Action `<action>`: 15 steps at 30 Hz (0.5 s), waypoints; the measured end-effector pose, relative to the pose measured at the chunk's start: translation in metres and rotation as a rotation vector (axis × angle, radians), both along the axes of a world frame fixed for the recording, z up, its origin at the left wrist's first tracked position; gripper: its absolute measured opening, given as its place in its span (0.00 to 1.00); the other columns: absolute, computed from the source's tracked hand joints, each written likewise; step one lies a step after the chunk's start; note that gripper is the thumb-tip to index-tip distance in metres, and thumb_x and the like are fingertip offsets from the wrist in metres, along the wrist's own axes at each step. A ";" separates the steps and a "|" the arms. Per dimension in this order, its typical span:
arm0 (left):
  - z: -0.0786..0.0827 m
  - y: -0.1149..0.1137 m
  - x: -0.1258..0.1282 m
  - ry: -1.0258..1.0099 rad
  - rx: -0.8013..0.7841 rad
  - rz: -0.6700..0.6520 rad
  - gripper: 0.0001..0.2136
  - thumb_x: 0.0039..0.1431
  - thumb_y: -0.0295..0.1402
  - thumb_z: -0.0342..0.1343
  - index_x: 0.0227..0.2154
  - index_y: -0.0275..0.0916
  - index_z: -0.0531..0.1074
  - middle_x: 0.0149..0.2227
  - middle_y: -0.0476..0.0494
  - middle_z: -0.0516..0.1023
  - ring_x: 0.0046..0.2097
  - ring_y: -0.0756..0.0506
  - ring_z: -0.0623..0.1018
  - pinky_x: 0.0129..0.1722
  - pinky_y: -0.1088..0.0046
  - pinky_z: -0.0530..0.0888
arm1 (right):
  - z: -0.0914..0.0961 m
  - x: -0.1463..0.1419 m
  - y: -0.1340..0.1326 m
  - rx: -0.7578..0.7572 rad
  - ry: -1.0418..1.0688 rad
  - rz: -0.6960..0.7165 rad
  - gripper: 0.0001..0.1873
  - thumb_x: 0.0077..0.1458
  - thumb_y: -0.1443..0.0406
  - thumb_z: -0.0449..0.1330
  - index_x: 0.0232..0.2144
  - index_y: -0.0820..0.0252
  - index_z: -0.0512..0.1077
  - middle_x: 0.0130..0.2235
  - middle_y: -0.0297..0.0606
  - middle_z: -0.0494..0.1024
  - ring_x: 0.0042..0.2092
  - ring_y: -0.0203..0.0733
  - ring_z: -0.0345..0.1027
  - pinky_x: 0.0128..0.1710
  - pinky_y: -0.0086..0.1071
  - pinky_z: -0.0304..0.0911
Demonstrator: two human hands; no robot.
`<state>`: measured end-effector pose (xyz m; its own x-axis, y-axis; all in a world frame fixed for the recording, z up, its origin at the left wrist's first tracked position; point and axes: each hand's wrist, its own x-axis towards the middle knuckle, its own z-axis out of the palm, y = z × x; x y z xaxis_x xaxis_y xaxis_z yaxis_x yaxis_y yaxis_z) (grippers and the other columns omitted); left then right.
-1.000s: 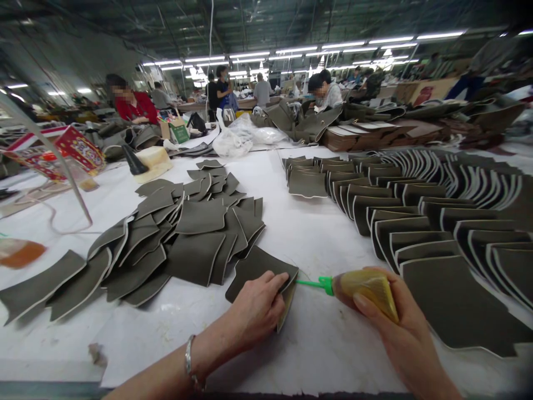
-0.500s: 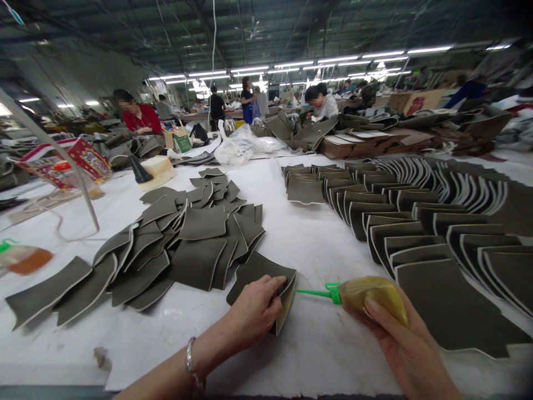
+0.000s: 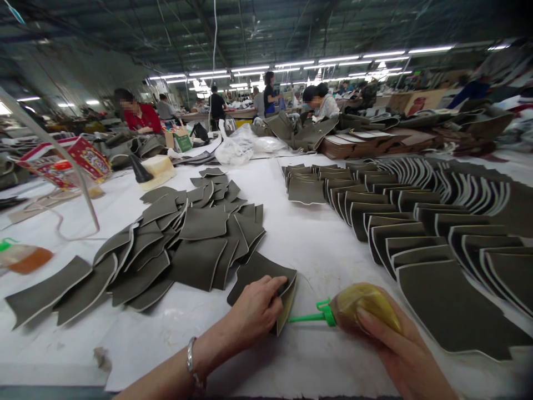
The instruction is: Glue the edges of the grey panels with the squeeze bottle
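Observation:
My left hand (image 3: 259, 303) is closed on a dark olive leather piece (image 3: 250, 276), its right edge bent up so the pale underside shows. In my right hand (image 3: 389, 333) lies a soft squeeze bottle (image 3: 366, 306) of yellowish liquid, tilted on its side. Its thin green nozzle (image 3: 308, 318) points left, with the tip close to the raised edge of the piece. Left of my hands spreads a loose pile of similar leather pieces (image 3: 200, 261). To the right, rows of pieces (image 3: 449, 303) overlap one another.
A second bottle with orange liquid (image 3: 27, 258) lies at the left edge, near a slanted pale pole (image 3: 79, 178). Farther back are a red patterned box (image 3: 89, 158), clear plastic bags (image 3: 250, 144) and stacked brown panels (image 3: 353, 145). Several people work beyond the white-covered table (image 3: 166, 355).
My right hand has moved the bottle slightly left and down, so the nozzle tip is lower along the piece's edge. My left hand stays in place. A person in the background has moved right.

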<state>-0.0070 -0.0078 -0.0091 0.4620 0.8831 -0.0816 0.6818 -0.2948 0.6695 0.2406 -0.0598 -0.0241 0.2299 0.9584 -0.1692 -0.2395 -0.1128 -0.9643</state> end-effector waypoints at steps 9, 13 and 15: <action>0.017 -0.017 -0.021 -0.009 -0.030 -0.033 0.24 0.61 0.32 0.55 0.61 0.39 0.66 0.47 0.41 0.73 0.44 0.44 0.74 0.47 0.67 0.72 | -0.006 0.026 -0.002 -0.188 0.457 -0.076 0.17 0.42 0.58 0.74 0.38 0.53 0.83 0.45 0.44 0.82 0.44 0.57 0.77 0.38 0.38 0.77; 0.016 -0.022 -0.042 0.157 0.066 0.019 0.34 0.54 0.38 0.65 0.64 0.44 0.62 0.63 0.37 0.62 0.63 0.35 0.61 0.63 0.54 0.61 | -0.011 0.034 -0.004 -0.323 0.661 -0.320 0.19 0.38 0.58 0.72 0.37 0.54 0.83 0.48 0.43 0.80 0.39 0.50 0.78 0.32 0.32 0.76; 0.011 -0.018 -0.048 0.215 0.080 0.147 0.29 0.60 0.40 0.60 0.63 0.39 0.63 0.64 0.34 0.62 0.64 0.35 0.60 0.64 0.52 0.59 | -0.014 0.039 -0.009 -0.375 0.755 -0.346 0.21 0.43 0.54 0.68 0.40 0.54 0.82 0.48 0.45 0.80 0.37 0.47 0.78 0.31 0.29 0.75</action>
